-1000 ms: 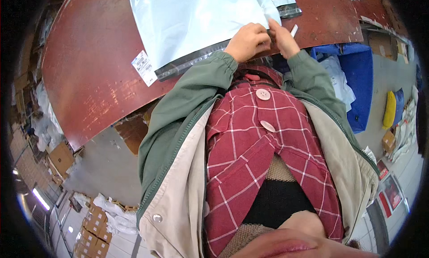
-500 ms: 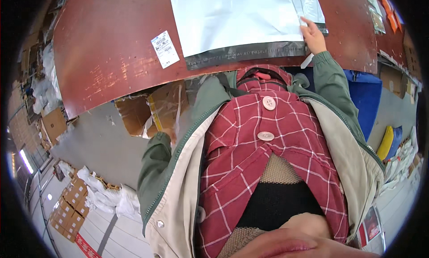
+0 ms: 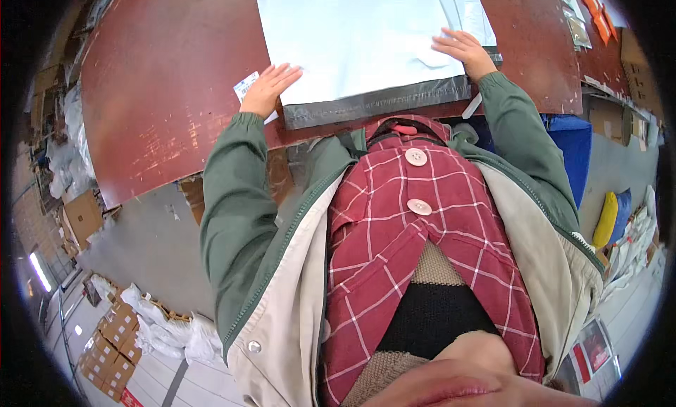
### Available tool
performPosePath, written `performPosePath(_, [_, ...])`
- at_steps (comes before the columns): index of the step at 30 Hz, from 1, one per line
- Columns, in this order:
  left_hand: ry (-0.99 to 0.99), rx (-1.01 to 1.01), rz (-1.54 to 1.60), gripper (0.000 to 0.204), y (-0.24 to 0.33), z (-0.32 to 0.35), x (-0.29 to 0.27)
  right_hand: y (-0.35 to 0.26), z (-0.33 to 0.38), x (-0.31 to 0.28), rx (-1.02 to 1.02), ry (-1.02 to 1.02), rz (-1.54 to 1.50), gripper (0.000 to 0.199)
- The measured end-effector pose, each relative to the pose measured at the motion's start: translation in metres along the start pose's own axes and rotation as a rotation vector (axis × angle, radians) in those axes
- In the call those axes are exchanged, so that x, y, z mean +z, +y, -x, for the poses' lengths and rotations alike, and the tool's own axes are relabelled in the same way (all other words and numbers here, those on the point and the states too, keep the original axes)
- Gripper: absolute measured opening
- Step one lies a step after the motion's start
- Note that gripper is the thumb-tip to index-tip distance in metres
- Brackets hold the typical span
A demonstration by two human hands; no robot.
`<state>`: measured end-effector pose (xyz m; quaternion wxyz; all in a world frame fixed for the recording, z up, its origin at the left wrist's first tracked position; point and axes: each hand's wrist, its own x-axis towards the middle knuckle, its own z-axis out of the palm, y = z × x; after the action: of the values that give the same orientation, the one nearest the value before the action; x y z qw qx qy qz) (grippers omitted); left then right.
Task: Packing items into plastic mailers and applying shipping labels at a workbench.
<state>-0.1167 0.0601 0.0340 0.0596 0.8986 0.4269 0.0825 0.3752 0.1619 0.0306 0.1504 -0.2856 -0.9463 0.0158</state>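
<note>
A large white plastic mailing bag (image 3: 352, 48) lies flat on the red-brown table (image 3: 169, 90), its dark grey strip (image 3: 380, 102) along the edge nearest me. My left hand (image 3: 270, 90) is open at the bag's left side, fingers stretched onto the white film. Partly beneath that hand, a white printed label (image 3: 244, 86) rests on the table. On the bag's right part lies my right hand (image 3: 466, 51), open, with its fingers extended over the plastic. A second layer of plastic (image 3: 473, 16) shows beyond it at the right edge.
Orange packets (image 3: 598, 14) lie at the far right of the table. Below the table's front edge stand a cardboard box (image 3: 280, 174) and something blue (image 3: 567, 150). Yellow and blue bundles (image 3: 612, 217) are on the floor to the right; stacked cartons (image 3: 113, 340) stand at the lower left.
My left hand has come up from below the table's edge onto the bag's left side, partly covering the label. My right hand has shifted slightly left and flattened onto the plastic.
</note>
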Motion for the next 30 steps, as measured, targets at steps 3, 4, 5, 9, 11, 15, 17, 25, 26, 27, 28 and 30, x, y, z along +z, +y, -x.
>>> performPosePath(3, [0.064,-0.412,0.639,0.033,0.029,0.001,0.018,0.047,0.054,0.014,0.242,-0.148,-0.525,0.035])
performPosePath(4, [0.041,-0.561,0.767,0.025,0.028,0.013,0.025,0.048,0.067,0.018,0.407,-0.084,-0.435,0.028])
performPosePath(5, [-0.009,-0.711,0.707,0.027,0.041,0.011,0.028,0.048,0.079,0.018,0.576,-0.03,-0.333,0.033])
performPosePath(9, [0.178,-0.921,0.743,0.049,0.071,0.029,0.031,-0.015,0.031,-0.005,0.863,0.024,-0.647,0.049])
performPosePath(11, [0.203,-0.974,0.757,0.047,0.077,0.027,0.03,-0.024,0.016,-0.014,1.018,-0.305,-0.275,0.049])
performPosePath(15, [0.064,-1.147,0.42,0.029,0.094,0.002,0.01,-0.038,-0.006,-0.028,1.09,-0.46,-0.035,0.033])
performPosePath(17, [0.257,-1.003,0.101,0.024,0.097,-0.001,0.007,-0.039,-0.005,-0.024,0.838,-0.183,0.032,0.031])
performPosePath(25, [0.514,-0.829,0.473,0.035,0.084,-0.018,0.024,-0.048,-0.013,0.014,0.541,0.02,0.038,0.045])
performPosePath(26, [0.554,-0.976,0.646,0.039,0.079,-0.011,0.019,-0.049,-0.015,0.013,0.535,0.019,0.035,0.045])
performPosePath(27, [0.47,-1.129,0.349,0.047,0.072,0.001,0.016,-0.049,-0.015,0.011,0.559,0.07,-0.048,0.044])
performPosePath(28, [0.469,-1.135,0.344,0.047,0.07,0.009,0.016,-0.054,-0.017,0.005,0.584,0.122,-0.136,0.044])
performPosePath(30, [0.43,-1.481,-0.176,0.056,0.068,0.024,0.022,-0.069,-0.022,-0.002,0.563,0.156,-0.176,0.043])
